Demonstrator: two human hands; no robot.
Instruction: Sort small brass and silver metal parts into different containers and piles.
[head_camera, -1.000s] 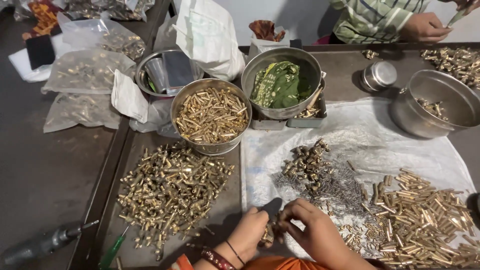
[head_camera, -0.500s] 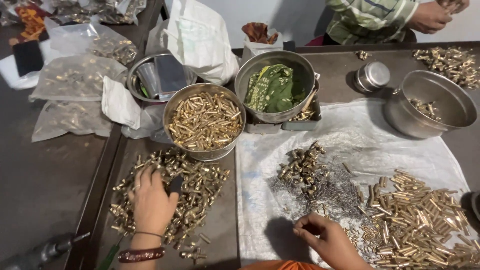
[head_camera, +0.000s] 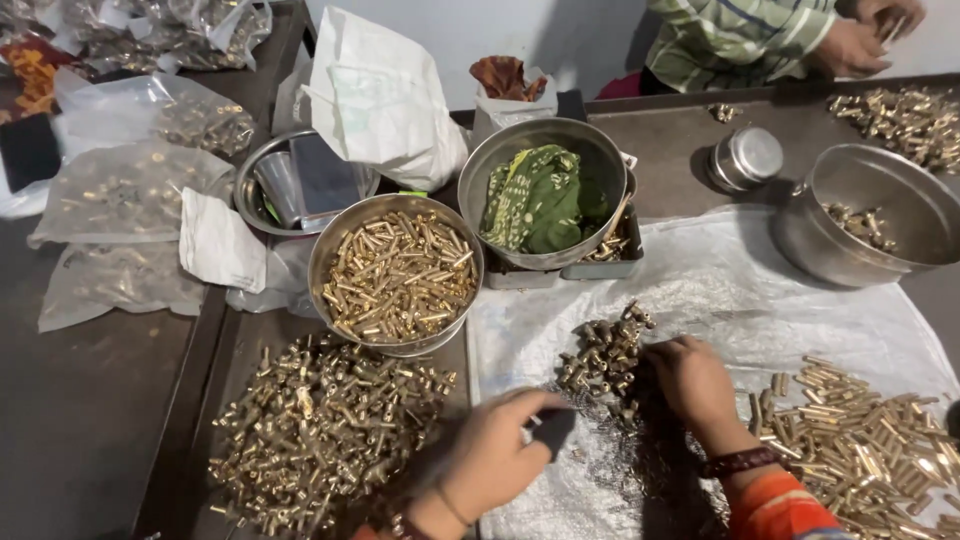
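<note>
Your right hand (head_camera: 695, 385) covers part of the dull metal pieces (head_camera: 605, 355), so you cannot tell what its fingers pinch. Your left hand (head_camera: 490, 450) is motion-blurred, its grip unclear. The co-worker's hands (head_camera: 860, 40) are cut off by the top edge.

Orange sleeve, dark wrist bangles

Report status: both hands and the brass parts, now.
Left hand curled between the brass pile and white sheet, contents unclear. Right hand on the darker small parts. Full brass bowl close behind.
</note>
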